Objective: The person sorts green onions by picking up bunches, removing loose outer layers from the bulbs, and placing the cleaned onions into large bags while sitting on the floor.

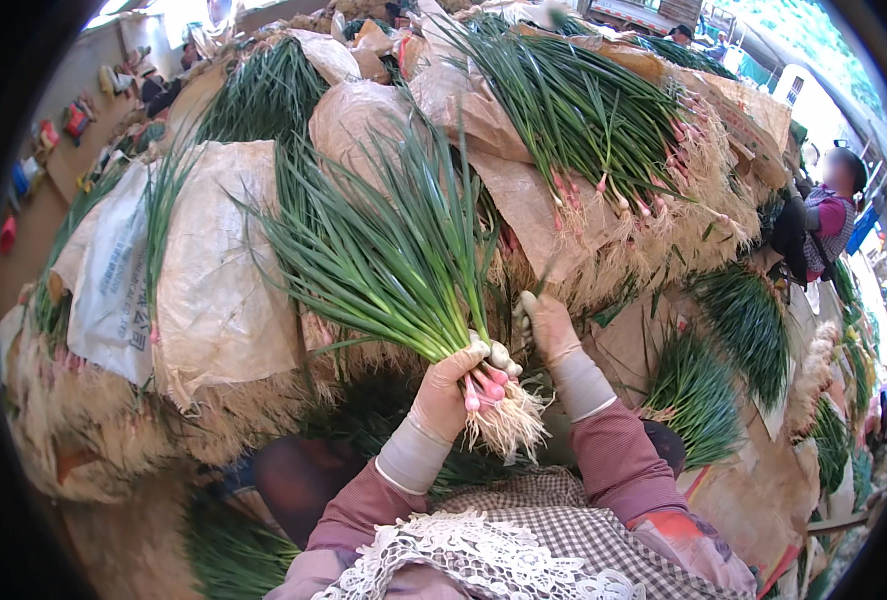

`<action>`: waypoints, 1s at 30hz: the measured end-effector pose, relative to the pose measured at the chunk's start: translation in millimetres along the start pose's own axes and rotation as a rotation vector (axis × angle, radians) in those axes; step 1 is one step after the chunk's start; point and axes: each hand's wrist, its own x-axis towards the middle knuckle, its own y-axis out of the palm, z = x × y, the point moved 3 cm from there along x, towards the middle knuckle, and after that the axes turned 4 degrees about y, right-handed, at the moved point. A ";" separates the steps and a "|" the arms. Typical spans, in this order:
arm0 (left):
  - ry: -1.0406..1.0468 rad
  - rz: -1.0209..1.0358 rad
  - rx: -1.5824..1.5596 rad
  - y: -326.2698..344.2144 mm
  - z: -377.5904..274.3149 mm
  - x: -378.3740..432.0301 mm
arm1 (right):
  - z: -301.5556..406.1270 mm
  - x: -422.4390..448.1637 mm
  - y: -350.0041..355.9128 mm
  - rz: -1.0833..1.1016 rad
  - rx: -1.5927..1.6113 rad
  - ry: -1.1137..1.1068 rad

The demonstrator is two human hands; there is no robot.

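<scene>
My left hand (pixel 447 386), in a thin glove with pale finger covers, grips a bunch of green onions (pixel 406 277) just above their pink bulbs. The leaves fan up and to the left, and the pale roots (pixel 509 424) hang below the fist. To the right of the bunch, my right hand (pixel 548 322) is raised with its gloved fingers curled. A thin dark strand or leaf shows at its fingertips; whether it is held cannot be told. Beyond both hands, more green onions (pixel 586 112) lie on woven sacking, bulbs and roots towards me.
Large heaps of green onions under woven plastic sacks (pixel 226 270) stand ahead and at left. Further bundles (pixel 695 397) lie on sheeting at right. A person (pixel 826 210) is at the right, and others are in the background. Loose leaves (pixel 233 547) lie at lower left.
</scene>
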 end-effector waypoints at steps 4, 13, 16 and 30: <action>-0.060 -0.104 0.064 5.0 -1.3 -1.5 | 21.9 -29.7 30.6 0.468 0.491 0.197; 0.037 0.228 0.021 11.9 -7.6 -7.9 | 6.9 -1.5 21.8 -0.020 -1.029 -0.168; 0.092 0.156 0.038 15.8 -20.7 -11.0 | 6.8 -11.7 23.3 0.615 -1.303 -0.025; 0.210 0.247 0.051 6.2 -41.3 -3.8 | 167.2 117.7 -76.1 -0.290 -0.777 -0.377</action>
